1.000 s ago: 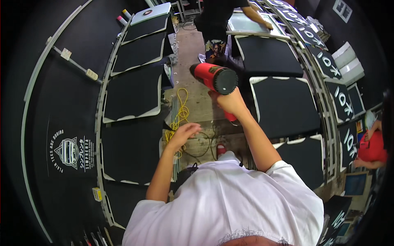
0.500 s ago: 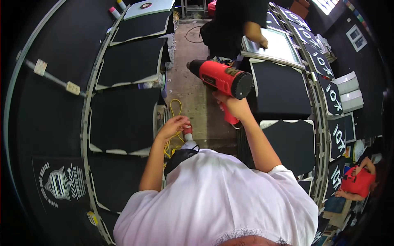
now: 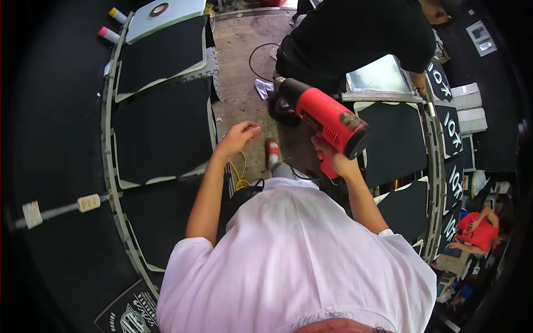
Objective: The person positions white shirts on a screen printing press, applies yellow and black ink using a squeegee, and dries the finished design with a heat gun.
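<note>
My right hand (image 3: pixel 337 158) grips the handle of a red and black heat gun (image 3: pixel 327 114). Its black nozzle points forward and left, over the aisle floor, while the round black rear faces my right. Bent forward over the aisle, my left hand (image 3: pixel 237 140) has loosely curled fingers and nothing visible in it. The closest thing on that side is a black fabric piece laid on a board (image 3: pixel 161 130). To the right of the heat gun lies another black fabric piece on a board (image 3: pixel 391 141).
A person in black (image 3: pixel 355 47) leans over a screen frame (image 3: pixel 380 77) ahead on the right. Metal rails (image 3: pixel 109 144) edge both rows of boards. A yellow cable (image 3: pixel 240 175) lies on the wooden floor (image 3: pixel 239 55). Black pieces with white print (image 3: pixel 452 130) line the far right.
I have moved forward along the aisle, both hands held out. The heat gun has shifted right in view. The person in black has leaned right across the frame.
</note>
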`<state>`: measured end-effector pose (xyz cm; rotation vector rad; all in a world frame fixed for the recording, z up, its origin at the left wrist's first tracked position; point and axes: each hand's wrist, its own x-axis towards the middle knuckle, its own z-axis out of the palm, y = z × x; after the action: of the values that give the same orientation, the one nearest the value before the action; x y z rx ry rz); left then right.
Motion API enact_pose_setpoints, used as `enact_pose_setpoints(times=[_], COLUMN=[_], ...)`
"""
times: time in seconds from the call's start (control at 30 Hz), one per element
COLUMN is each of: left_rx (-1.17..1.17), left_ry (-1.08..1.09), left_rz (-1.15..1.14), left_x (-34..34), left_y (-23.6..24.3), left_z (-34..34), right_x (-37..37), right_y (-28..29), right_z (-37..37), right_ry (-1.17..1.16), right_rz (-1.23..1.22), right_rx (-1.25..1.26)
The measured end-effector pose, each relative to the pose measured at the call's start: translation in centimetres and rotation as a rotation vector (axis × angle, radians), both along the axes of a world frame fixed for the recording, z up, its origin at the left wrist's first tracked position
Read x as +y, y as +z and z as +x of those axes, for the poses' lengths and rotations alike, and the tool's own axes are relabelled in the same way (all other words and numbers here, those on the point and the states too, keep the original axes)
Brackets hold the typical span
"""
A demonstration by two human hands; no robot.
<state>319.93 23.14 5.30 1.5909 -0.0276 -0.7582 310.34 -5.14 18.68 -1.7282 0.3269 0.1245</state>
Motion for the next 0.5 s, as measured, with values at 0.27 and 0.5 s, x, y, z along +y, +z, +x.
enact_pose_setpoints(times=[0.27, 0.5], left_rx=[-0.192, -0.414], left_ry=[0.075, -0.026], left_rz=[0.052, 0.1], left_x=[-1.3, -2.3], left_y=[-2.2, -4.2], left_z=[19.7, 35.8], right_x=[-0.9, 1.2], right_y=[-1.6, -0.4], right_z=[16.3, 28.5], right_ry=[0.122, 0.171], right_rz=[-0.195, -0.313], right_rx=[-0.11, -0.392])
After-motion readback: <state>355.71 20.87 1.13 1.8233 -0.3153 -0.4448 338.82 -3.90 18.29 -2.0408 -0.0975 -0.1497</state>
